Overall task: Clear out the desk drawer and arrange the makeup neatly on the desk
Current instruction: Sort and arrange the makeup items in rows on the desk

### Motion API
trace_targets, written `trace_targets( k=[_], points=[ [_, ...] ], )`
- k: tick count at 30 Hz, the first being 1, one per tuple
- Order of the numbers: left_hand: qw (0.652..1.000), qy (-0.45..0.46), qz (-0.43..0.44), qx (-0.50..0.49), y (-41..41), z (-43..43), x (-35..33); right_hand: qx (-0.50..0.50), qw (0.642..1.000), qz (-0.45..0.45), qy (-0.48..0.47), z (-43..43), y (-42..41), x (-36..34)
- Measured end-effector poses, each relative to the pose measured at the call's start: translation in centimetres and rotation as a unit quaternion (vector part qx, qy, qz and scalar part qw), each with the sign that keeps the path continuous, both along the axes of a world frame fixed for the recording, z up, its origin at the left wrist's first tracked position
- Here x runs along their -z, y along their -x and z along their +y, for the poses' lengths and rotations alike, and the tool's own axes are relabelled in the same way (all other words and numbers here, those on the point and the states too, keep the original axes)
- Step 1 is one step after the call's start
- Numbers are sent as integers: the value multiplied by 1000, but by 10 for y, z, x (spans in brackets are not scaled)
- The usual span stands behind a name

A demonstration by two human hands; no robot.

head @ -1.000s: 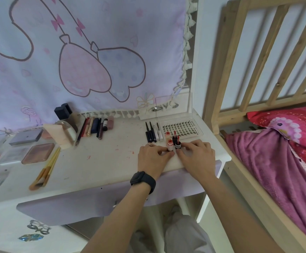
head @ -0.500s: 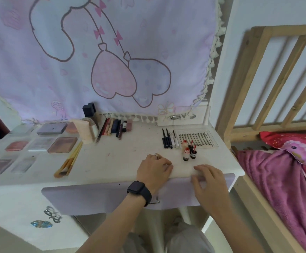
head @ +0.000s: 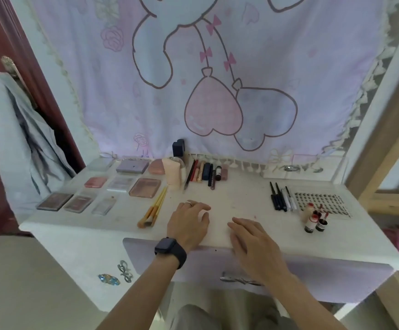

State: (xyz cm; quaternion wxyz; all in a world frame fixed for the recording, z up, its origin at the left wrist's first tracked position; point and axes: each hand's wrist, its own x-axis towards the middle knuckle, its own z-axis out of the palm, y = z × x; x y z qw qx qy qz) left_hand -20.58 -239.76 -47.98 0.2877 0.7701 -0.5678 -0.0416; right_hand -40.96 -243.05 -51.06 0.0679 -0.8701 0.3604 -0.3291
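- Left hand [head: 189, 225] (ring [head: 189, 203] on a finger, watch [head: 171, 251] at the wrist) lies flat on the desk [head: 241, 196] above the drawer [head: 324, 279], fingers loosely spread, holding nothing.
- Right hand [head: 253, 239] rests flat beside it over the drawer's top edge, fingers straight, empty.
- Small bottles [head: 314, 221] stand above the drawer's right part, right of that hand and apart from it.
- Brushes [head: 152, 210] lie above the drawer's left end, near the left hand.

My desk top [head: 241, 194] looked matt white and a little scuffed, the drawer front [head: 312, 277] a smooth lilac with a shiny metal handle [head: 239, 279]. The palettes [head: 144, 188] had glossy clear plastic lids, the wall hanging [head: 265, 67] was soft printed cloth, and the bed frame [head: 384, 144] was bare pale wood.
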Motion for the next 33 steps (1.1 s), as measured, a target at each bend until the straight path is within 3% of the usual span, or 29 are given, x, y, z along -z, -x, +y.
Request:
trace_targets(
  k=[6,15,19,23,27,31,33],
  points=[
    [999,-19,35,24,-22,-38,-19,6,998,32,56,-13,-27,5],
    [975,-81,-175,115,-15,-138,-22,7,998,16,57,-15,-29,15],
    [965,-112,-202,125,-16,-161,-13,12,998,6,58,-14,-29,17],
    [963,-62,-231,123,-13,-160,-16,16,998,7,57,-14,-29,17],
    [976,-20,-180,118,-11,-143,-15,20,997,0,71,-13,-30,15],
    [994,15,-18,104,-6,-127,-10,28,997,-13,73,-12,-30,14],
    [996,4,-17,91,-4,-122,-10,27,997,-19,77,-12,-31,15]
  ],
)
